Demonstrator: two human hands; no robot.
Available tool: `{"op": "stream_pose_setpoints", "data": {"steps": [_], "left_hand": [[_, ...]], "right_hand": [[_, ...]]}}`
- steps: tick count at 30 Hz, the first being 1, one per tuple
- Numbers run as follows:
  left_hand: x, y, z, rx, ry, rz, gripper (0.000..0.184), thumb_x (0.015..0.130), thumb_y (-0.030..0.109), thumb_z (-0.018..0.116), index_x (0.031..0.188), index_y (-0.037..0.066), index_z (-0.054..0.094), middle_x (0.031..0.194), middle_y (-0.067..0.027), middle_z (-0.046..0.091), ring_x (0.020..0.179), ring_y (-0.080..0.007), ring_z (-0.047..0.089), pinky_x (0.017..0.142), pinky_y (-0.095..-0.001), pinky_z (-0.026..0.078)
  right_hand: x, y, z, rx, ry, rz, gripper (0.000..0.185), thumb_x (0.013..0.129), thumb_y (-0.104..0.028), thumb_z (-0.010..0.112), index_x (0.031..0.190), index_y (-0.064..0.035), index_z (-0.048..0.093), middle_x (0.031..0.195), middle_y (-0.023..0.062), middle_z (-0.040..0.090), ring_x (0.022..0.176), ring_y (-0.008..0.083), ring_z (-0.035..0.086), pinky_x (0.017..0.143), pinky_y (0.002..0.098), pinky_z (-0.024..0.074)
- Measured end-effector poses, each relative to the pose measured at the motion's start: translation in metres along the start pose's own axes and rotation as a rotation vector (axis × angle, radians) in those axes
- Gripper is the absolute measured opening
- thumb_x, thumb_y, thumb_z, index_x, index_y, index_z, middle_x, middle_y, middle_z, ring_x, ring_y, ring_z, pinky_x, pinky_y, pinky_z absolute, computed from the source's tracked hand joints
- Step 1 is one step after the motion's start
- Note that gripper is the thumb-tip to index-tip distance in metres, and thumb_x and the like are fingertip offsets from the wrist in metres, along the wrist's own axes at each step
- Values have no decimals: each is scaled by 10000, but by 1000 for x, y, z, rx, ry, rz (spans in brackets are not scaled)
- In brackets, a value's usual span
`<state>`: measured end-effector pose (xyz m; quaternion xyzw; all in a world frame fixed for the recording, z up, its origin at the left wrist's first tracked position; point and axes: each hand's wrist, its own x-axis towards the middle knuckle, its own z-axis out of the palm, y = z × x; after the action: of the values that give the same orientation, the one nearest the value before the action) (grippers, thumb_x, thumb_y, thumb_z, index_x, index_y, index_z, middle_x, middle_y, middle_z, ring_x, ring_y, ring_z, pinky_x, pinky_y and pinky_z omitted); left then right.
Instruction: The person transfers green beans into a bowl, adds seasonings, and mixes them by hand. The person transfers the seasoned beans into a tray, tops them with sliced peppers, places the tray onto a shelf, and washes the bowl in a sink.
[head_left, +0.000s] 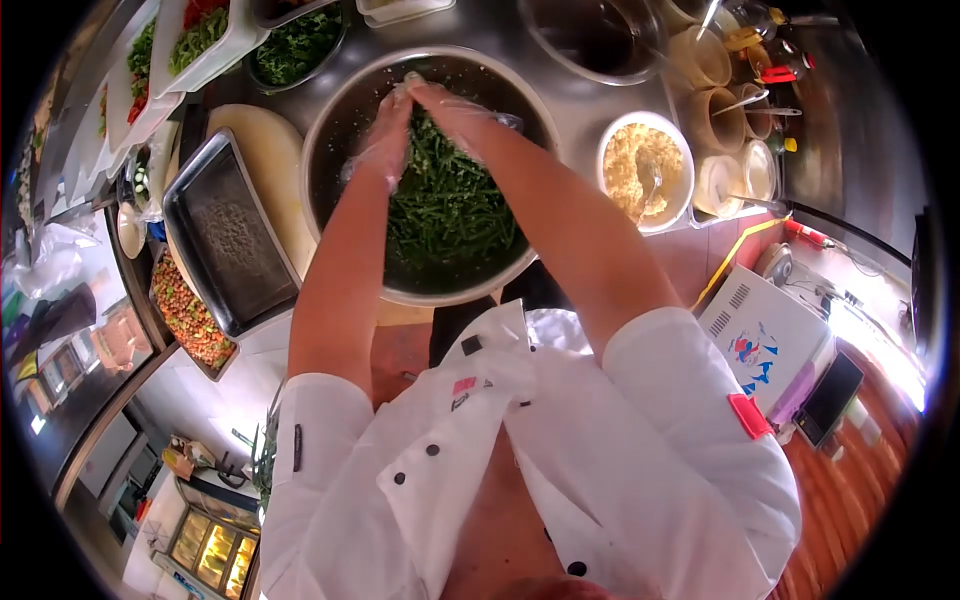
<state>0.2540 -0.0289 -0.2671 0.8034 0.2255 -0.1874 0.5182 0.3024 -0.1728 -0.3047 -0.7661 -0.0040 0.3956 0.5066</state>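
Greens lay as one heap inside one steel bowl, strands pointing many ways, long axis running near to far. Two gloved hands, left hand and right hand, touched at fingertips; any grip I could not tell.

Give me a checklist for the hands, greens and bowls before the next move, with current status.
1. Gloves worn: ok, clear plastic on left hand and right hand.
2. Both hands within the metal bowl's rim: ok, together toward the far side.
3. Greens in the bowl: ok.
4. Fingers closed on greens: cannot tell, contact hidden.
5. White bowl upright, spoon in it: ok.
6. Greens mixed evenly: cannot tell, arms cover part.
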Motion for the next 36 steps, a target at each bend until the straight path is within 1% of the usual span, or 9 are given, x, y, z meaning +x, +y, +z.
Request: {"op": "stream_pose_setpoints", "data": {"steps": [7, 12, 15, 19, 26, 29, 31, 33, 36], "left_hand": [[-20, 11, -13, 118, 26, -60, 728, 1044, 621, 323, 1573, 124, 381, 1527, -219, 494, 1425, -406, 439, 1179, -447, 327], [-48, -85, -33, -298, 0, -72, 692, 1024, 488, 517, 1594, 129, 359, 1576, -179, 443, 1461, -307, 409, 1197, -415, 289], [-87, -54, -10, -941, -243, -262, 1002, 921, 496, 721, 1657, 141, 141, 1663, -108, 308, 1511, -273, 317, 1195, -450, 327], [-75, -47, 28, -515, -35, -184, 1144, 835, 594, 750, 1639, 29, 164, 1620, -220, 348, 1500, -333, 325, 1197, -437, 289], [-53, -49, 5, -41, 171, -6, 1069, 876, 625, 697, 1607, 5, 224, 1505, -229, 501, 1398, -352, 464, 1152, -392, 352], [-96, -33, -26, -537, -141, -42, 726, 956, 333, 737, 1562, 115, 401, 1440, -153, 561, 1275, -255, 537, 1053, -436, 460], [-115, -42, -30, -401, -76, -87, 683, 963, 372, 712, 1549, 152, 437, 1439, -149, 565, 1281, -275, 540, 1069, -424, 453], [-122, -71, -22, -822, -126, -524, 671, 973, 426, 676, 1539, 146, 448, 1459, -148, 558, 1298, -316, 541, 1103, -453, 426], [-115, -81, 26, -1275, -411, -437, 705, 974, 480, 648, 1544, 121, 438, 1527, -149, 498, 1357, -348, 501, 1132, -503, 389]], "right_hand": [[-47, -19, -9, -177, 118, 127, 1287, 807, -965, 320, 1567, 73, 296, 1644, 244, 295, 1526, 370, 299, 1229, 453, 262], [-103, -6, -17, -87, 269, 125, 1281, 833, -934, 355, 1599, 73, 162, 1592, 291, 365, 1499, 357, 358, 1207, 407, 297], [-94, 19, 2, 118, 228, 115, 1271, 859, -915, 339, 1605, 76, 65, 1591, 304, 355, 1494, 358, 365, 1208, 402, 294], [-86, -5, 24, 15, 85, 109, 1348, 793, -920, 478, 1611, 68, 62, 1672, 266, 190, 1555, 344, 225, 1247, 391, 224], [-96, -14, 4, -159, 219, 93, 1334, 736, -837, 670, 1567, 107, 225, 1587, 296, 360, 1481, 375, 373, 1201, 395, 330], [-102, 7, -12, -226, 272, 117, 1132, 812, -720, 699, 1548, 49, 317, 1500, 300, 477, 1390, 393, 490, 1124, 449, 425], [-131, 22, -3, -20, 492, 150, 1051, 864, -675, 684, 1571, 3, 303, 1508, 277, 478, 1379, 371, 506, 1119, 442, 428], [-146, 23, 14, 111, 440, 167, 1073, 867, -690, 670, 1581, 6, 273, 1530, 266, 452, 1393, 359, 488, 1130, 429, 411], [-157, 17, 42, 504, 277, 209, 1141, 877, -735, 628, 1612, 15, 183, 1597, 235, 373, 1435, 323, 433, 1161, 389, 362]]}}
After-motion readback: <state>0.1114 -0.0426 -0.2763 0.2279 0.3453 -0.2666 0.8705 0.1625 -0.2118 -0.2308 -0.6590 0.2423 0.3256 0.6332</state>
